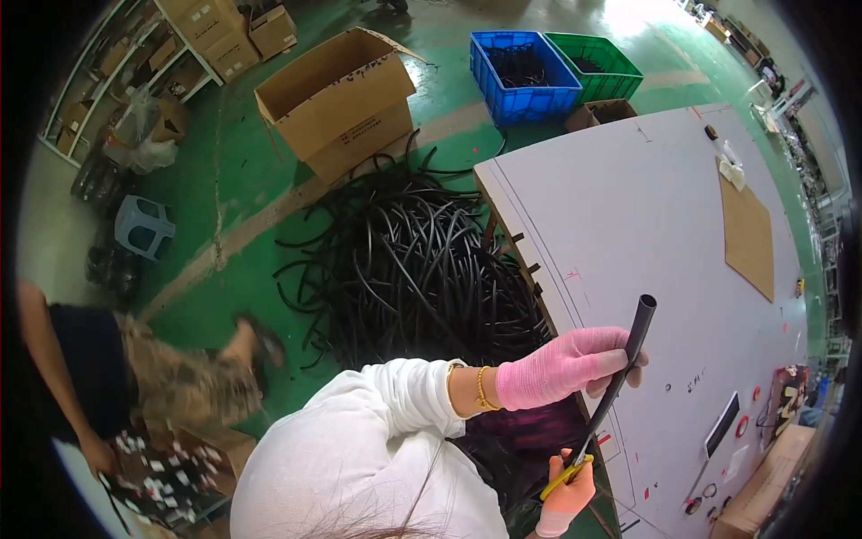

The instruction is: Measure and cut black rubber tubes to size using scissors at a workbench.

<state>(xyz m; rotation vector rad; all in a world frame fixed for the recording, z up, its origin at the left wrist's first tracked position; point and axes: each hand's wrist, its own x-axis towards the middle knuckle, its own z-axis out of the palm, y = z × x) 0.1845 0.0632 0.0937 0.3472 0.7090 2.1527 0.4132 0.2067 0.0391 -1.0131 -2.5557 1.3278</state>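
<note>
My left hand (pixel 575 364), in a pink knitted glove, is closed round a black tube (pixel 622 370) over the table's edge. The tube's round hollow end points up and away. Lower down, my right hand (pixel 567 496), in a paler orange-pink glove, grips scissors (pixel 575 471) with yellow handles. Their blades meet the tube's lower part; whether they have cut into it cannot be made out. A big heap of black tubes (pixel 422 269) lies on the green floor left of the table.
The white-topped table (pixel 628 216) bears a cardboard sheet (pixel 747 229), tape rolls and a dark flat device (pixel 722 426). Beyond the heap stand an open carton (pixel 346 112), a blue crate (pixel 530 103) and a green crate (pixel 611 87). At left, another person (pixel 171 368) is beside a box of small parts.
</note>
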